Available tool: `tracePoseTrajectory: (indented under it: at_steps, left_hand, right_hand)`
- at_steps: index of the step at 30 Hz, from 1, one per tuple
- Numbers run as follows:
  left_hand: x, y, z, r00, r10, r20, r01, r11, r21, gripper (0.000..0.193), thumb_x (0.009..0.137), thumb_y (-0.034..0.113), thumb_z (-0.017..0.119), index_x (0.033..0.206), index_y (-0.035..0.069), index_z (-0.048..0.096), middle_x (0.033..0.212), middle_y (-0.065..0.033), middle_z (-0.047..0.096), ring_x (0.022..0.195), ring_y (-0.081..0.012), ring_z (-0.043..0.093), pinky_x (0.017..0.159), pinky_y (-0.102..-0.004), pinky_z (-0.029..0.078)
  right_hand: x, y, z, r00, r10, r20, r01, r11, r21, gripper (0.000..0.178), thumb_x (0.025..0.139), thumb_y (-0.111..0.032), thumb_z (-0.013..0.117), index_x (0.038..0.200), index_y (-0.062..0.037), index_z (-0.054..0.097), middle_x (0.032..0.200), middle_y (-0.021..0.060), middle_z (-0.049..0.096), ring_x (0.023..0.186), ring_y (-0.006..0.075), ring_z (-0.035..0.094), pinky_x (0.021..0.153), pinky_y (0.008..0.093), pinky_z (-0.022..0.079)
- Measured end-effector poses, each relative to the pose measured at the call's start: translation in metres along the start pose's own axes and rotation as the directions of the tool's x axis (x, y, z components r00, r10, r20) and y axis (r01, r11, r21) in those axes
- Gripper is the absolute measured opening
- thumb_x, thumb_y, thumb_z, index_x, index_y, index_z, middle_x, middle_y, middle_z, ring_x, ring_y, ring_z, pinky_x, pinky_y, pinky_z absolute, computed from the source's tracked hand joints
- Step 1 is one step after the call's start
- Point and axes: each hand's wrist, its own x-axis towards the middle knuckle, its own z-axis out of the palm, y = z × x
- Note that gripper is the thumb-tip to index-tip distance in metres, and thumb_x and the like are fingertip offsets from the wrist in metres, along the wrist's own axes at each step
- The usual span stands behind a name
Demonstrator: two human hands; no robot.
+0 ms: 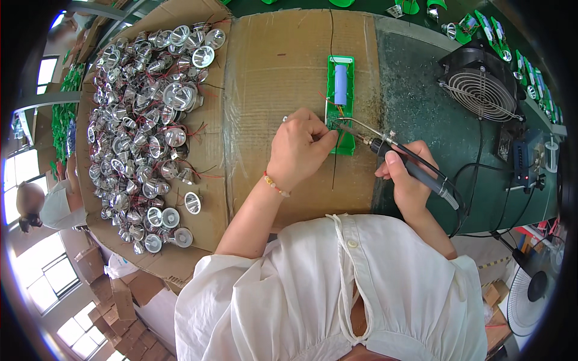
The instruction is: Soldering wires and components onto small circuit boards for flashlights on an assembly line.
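Observation:
My right hand (pixel 409 174) is wrapped round the dark handle of a soldering iron (pixel 415 171). A thin metal guide tube (pixel 373 129) runs along the iron, and its tip end reaches a green plastic housing (pixel 345 144). That long, narrow housing lies on cardboard and holds a blue-violet cylindrical battery cell (pixel 341 84). Orange and red wires show below the cell. At the housing's left edge my left hand (pixel 301 141) is closed, thumb and fingers pinched beside the iron's tip. What it pinches is hidden. A thin black wire (pixel 334 171) hangs down close to its fingertips.
Many silver reflector lamp cups (pixel 144 138) with red wires fill a cardboard tray at left. A black fan with a wire grille (pixel 481 90) and a blue soldering station (pixel 527 162) stand at right. More green housings (pixel 490 30) line the far right. Another person (pixel 57 201) is at far left.

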Motion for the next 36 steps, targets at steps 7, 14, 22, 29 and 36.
tracePoseTrajectory:
  at_steps: [7,14,22,29,36]
  left_hand:
    - [-0.001,0.001,0.0,1.0,-0.024,0.005,0.024,1.0,-0.014,0.017,0.074,0.017,0.067,0.067,0.002,0.067,0.081,-0.0093,0.06,0.074,-0.0266,0.059,0.065,-0.0366,0.047]
    - [-0.002,0.003,0.001,0.999,0.036,-0.033,-0.034,0.998,0.047,0.017,0.075,0.018,0.068,0.066,0.003,0.067,0.077,-0.0091,0.061,0.07,-0.0265,0.06,0.062,-0.0364,0.047]
    - [-0.009,0.006,-0.007,0.999,0.02,-0.04,-0.01,0.972,0.237,0.017,0.077,0.022,0.067,0.072,0.005,0.066,0.059,-0.0124,0.061,0.053,-0.0307,0.06,0.052,-0.0384,0.048]
    - [0.105,0.046,0.0,0.956,0.281,0.084,-0.29,0.871,0.396,0.017,0.077,0.017,0.061,0.07,0.003,0.068,0.056,-0.0108,0.062,0.052,-0.0241,0.063,0.056,-0.0338,0.051]
    - [0.273,0.101,0.02,0.913,0.375,-0.159,-0.24,0.811,0.533,0.023,0.077,0.029,0.062,0.079,0.009,0.071,0.075,-0.0129,0.068,0.072,-0.0292,0.067,0.067,-0.037,0.053]
  right_hand:
    - [-0.004,0.002,-0.007,0.998,-0.006,-0.055,0.013,0.991,0.134,0.015,0.088,-0.006,0.061,0.092,0.0023,0.049,0.067,0.0116,0.062,0.055,0.0155,0.062,0.05,0.0239,0.049]
    - [-0.01,0.004,-0.02,0.992,0.008,-0.128,0.009,0.991,0.132,0.015,0.088,-0.007,0.061,0.092,0.002,0.049,0.065,0.0101,0.06,0.054,0.0154,0.061,0.05,0.0236,0.049]
    - [-0.012,0.006,-0.038,0.982,-0.007,-0.187,0.025,0.995,0.095,0.013,0.088,-0.005,0.06,0.09,0.0022,0.049,0.066,0.0105,0.061,0.055,0.0145,0.061,0.051,0.0237,0.049]
    - [-0.006,0.017,-0.045,0.972,0.006,-0.234,0.0,1.0,0.023,0.015,0.085,-0.005,0.063,0.088,0.0018,0.05,0.069,0.0104,0.062,0.057,0.0136,0.062,0.054,0.0251,0.05]
    - [-0.004,0.023,-0.045,0.976,-0.078,-0.205,0.073,0.997,-0.032,0.016,0.081,0.002,0.064,0.088,0.0011,0.05,0.073,0.0104,0.062,0.06,0.0118,0.063,0.056,0.025,0.051]
